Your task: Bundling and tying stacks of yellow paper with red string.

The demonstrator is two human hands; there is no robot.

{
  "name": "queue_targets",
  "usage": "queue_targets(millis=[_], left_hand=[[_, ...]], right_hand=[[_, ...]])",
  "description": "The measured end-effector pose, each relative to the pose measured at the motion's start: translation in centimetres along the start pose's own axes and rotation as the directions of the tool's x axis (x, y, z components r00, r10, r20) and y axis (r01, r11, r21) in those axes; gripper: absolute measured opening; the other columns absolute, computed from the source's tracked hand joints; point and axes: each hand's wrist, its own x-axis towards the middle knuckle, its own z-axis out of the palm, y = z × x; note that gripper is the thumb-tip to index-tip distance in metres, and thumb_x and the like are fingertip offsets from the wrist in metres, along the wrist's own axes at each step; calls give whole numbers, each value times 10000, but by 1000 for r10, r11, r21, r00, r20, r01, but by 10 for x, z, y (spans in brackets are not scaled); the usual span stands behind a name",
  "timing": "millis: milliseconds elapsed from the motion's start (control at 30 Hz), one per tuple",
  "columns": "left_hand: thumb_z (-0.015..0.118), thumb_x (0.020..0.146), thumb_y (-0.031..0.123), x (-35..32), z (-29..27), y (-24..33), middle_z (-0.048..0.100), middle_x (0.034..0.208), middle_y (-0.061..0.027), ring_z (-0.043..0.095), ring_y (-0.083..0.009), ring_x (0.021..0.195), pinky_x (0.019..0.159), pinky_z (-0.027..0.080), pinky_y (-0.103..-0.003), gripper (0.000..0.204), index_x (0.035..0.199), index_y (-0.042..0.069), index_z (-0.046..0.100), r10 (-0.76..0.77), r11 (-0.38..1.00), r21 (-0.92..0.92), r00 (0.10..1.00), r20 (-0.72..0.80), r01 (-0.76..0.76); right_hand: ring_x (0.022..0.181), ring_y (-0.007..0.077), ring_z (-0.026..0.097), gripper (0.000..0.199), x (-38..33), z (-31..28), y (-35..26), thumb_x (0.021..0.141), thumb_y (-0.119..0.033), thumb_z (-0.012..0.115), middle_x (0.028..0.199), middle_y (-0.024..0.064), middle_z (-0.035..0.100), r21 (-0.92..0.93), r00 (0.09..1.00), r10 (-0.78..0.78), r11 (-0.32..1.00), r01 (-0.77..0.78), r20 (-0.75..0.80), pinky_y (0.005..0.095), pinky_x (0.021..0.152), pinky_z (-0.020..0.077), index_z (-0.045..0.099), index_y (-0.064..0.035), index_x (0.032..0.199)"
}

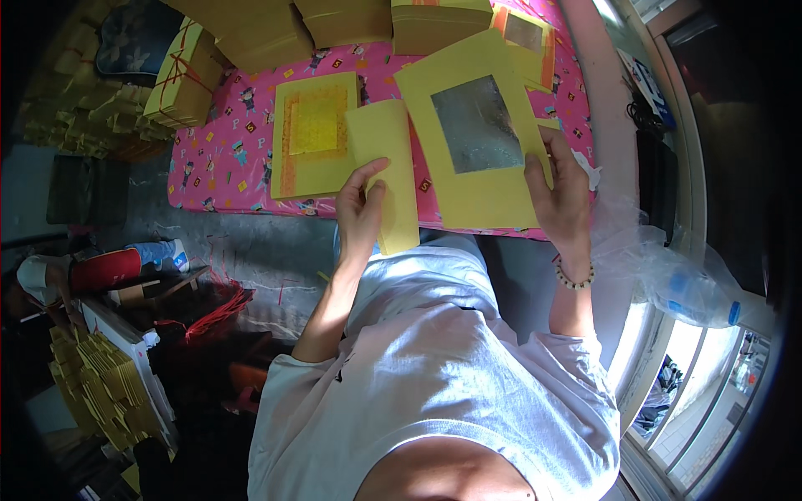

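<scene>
My left hand (361,209) grips a folded yellow paper sheet (384,138), thumb and fingers pinching its left edge. On the right, a larger yellow paper sheet with a silver foil rectangle (478,125) is tilted up above the table's front edge. My right hand (558,185) has its right edge between thumb and fingers; a bead bracelet circles that wrist. Left of the folded sheet lies a stack of yellow paper (309,184), its top marked with orange and a gold square. Another orange-bordered sheet with a silver patch (535,54) lies at the far right.
A pink patterned cloth (225,179) covers the table. Cardboard boxes (342,25) line its back, beside a red-tied yellow bundle (182,79). A clear plastic bag with bottles (689,288) is at my right. At the left, another person (50,280) sits near folded yellow papers (100,384).
</scene>
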Motion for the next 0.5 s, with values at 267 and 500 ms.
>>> queue_targets(millis=[267,500], left_hand=[[497,853,-5,-7,28,24,575,990,-91,560,-108,792,638,443,-224,297,1144,-1,555,99,937,331,994,45,-108],[489,816,-4,-3,40,27,546,968,-192,576,-293,705,610,467,-363,328,1140,2,540,195,783,571,969,151,-246]], right_hand=[[875,245,599,259,-24,49,47,847,0,496,927,161,614,-7,999,38,999,-38,9,314,781,451,512,2,1106],[948,153,573,224,-30,57,66,869,26,486,947,126,604,81,982,176,980,-181,67,271,821,445,504,11,1091]])
